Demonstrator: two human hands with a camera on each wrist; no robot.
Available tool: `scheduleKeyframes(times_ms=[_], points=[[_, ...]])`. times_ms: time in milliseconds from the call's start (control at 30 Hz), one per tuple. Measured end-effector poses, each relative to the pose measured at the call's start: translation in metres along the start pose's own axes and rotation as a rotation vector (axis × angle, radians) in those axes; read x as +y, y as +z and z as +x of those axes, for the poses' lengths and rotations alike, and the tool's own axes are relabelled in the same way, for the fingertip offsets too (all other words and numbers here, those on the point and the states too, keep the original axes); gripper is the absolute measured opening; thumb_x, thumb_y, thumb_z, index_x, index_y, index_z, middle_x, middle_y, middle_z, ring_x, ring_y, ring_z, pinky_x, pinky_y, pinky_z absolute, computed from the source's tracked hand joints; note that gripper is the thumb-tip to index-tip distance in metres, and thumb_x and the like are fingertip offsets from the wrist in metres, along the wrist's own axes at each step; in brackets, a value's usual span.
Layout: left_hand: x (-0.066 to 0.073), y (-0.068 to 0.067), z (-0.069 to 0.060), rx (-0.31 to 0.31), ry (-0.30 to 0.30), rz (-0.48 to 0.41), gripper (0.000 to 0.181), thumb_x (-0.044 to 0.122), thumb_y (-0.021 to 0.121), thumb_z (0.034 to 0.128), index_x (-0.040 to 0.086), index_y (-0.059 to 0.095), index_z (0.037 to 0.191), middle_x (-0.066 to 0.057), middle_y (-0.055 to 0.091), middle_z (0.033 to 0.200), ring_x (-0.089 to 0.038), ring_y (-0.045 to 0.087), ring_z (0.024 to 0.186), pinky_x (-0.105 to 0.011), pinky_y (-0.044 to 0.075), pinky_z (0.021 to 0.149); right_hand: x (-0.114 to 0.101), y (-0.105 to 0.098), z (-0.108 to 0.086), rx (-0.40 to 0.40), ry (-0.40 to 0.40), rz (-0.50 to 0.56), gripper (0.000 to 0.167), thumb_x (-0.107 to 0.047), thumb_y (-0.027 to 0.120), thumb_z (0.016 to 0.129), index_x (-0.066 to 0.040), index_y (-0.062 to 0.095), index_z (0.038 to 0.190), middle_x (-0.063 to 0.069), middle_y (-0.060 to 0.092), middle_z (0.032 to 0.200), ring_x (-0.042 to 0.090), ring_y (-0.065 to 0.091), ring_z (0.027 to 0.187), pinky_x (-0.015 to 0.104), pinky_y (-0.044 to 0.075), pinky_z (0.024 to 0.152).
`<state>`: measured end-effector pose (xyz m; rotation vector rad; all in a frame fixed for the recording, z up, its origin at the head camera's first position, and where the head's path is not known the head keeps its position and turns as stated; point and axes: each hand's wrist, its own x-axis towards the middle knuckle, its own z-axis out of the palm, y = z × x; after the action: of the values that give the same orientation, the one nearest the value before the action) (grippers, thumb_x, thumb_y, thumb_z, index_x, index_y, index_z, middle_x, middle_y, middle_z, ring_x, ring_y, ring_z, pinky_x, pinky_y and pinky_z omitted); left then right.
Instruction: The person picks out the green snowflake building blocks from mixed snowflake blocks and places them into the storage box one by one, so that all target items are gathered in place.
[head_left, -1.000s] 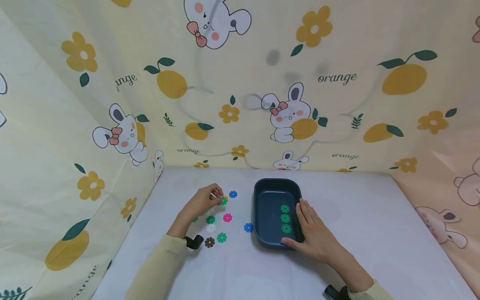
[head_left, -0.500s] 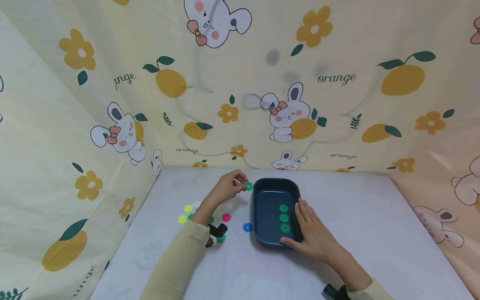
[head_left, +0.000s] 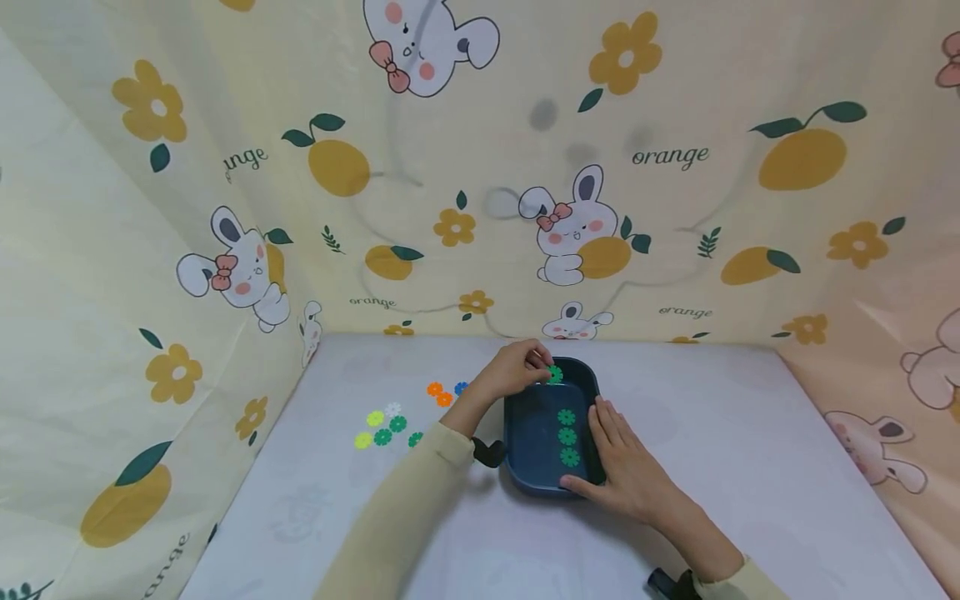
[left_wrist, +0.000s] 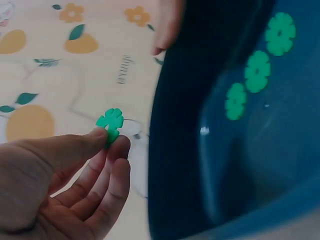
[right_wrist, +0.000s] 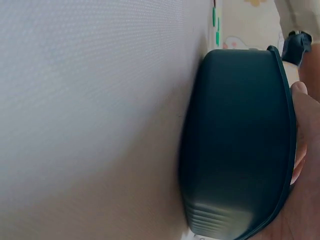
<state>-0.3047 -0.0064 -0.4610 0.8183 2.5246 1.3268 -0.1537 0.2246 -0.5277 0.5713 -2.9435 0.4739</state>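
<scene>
My left hand [head_left: 516, 368] is above the far end of a dark blue plastic box [head_left: 532, 442]. Between its thumb and fingers it pinches a green flower-shaped plastic piece [head_left: 555, 375], which also shows in the left wrist view as a notched green disc [left_wrist: 111, 119]. Inside the box, 3 similar green pieces [head_left: 567, 436] lie in a row along the right side. My right hand [head_left: 637, 475] rests against the box's right rim, fingers straight, with its thumb at the near edge. The right wrist view shows the box's outer wall [right_wrist: 235, 135] up close.
Left of the box, on the white tabletop [head_left: 300, 517], lie loose flower pieces: yellow [head_left: 375, 418], orange [head_left: 435, 389], white [head_left: 393, 409], green [head_left: 397, 424] and blue [head_left: 461, 388]. My left forearm [head_left: 408, 508] hides part of that area. A printed cloth [head_left: 480, 275] stands behind the table.
My left hand has carried the green flower piece rightward from the loose pieces to over the far end of the box. The right hand and the box have stayed in place.
</scene>
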Motion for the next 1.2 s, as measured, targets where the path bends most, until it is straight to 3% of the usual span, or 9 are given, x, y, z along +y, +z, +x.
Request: scheduleKeyframes(times_ms=[200, 433, 767, 967, 1200], points=[[-0.004, 0.017, 0.015, -0.071, -0.042, 0.032, 0.013, 0.007, 0.075, 0.1004, 0.004, 0.073, 0.113, -0.005, 0.074, 0.095, -0.014, 0.067, 0.077, -0.024, 0.054, 0.066, 0.002, 0.000, 0.000, 0.000, -0.001, 0.011, 0.122, -0.079, 0.066, 0.090, 0.010, 0.026, 0.164, 0.028, 0.016, 0.175, 0.046, 0.016, 0.162, 0.064, 0.026, 0.125], [-0.011, 0.025, 0.028, -0.137, -0.020, 0.080, 0.014, 0.004, 0.075, 0.0999, 0.000, 0.075, 0.113, -0.010, 0.075, 0.095, -0.012, 0.064, 0.071, -0.022, 0.054, 0.066, 0.000, 0.001, 0.000, -0.031, 0.023, 0.016, 0.123, -0.080, 0.064, 0.090, 0.008, 0.024, 0.166, 0.026, 0.013, 0.176, 0.044, 0.013, 0.164, 0.063, 0.023, 0.127], [-0.013, 0.040, 0.043, -0.108, -0.029, 0.168, 0.014, 0.000, 0.075, 0.0969, 0.002, 0.077, 0.110, -0.007, 0.076, 0.091, -0.009, 0.062, 0.066, -0.020, 0.052, 0.066, 0.000, -0.001, 0.000, -0.016, 0.008, 0.019, 0.121, -0.079, 0.064, 0.091, 0.010, 0.025, 0.165, 0.028, 0.014, 0.175, 0.045, 0.014, 0.163, 0.064, 0.023, 0.126], [-0.016, 0.048, 0.047, -0.127, -0.065, 0.203, 0.013, 0.001, 0.076, 0.0969, 0.003, 0.079, 0.110, -0.006, 0.076, 0.089, -0.008, 0.063, 0.066, -0.019, 0.052, 0.065, 0.002, 0.001, 0.001, -0.041, 0.023, 0.023, 0.123, -0.081, 0.064, 0.090, 0.008, 0.024, 0.166, 0.026, 0.012, 0.177, 0.043, 0.011, 0.164, 0.063, 0.021, 0.127], [-0.023, 0.052, 0.050, -0.107, -0.098, 0.242, 0.014, 0.001, 0.077, 0.0957, 0.005, 0.079, 0.109, -0.005, 0.075, 0.093, -0.009, 0.062, 0.072, -0.020, 0.051, 0.067, 0.002, 0.003, 0.002, -0.046, 0.027, 0.023, 0.124, -0.081, 0.064, 0.089, 0.007, 0.023, 0.166, 0.024, 0.011, 0.177, 0.042, 0.011, 0.164, 0.062, 0.021, 0.128]])
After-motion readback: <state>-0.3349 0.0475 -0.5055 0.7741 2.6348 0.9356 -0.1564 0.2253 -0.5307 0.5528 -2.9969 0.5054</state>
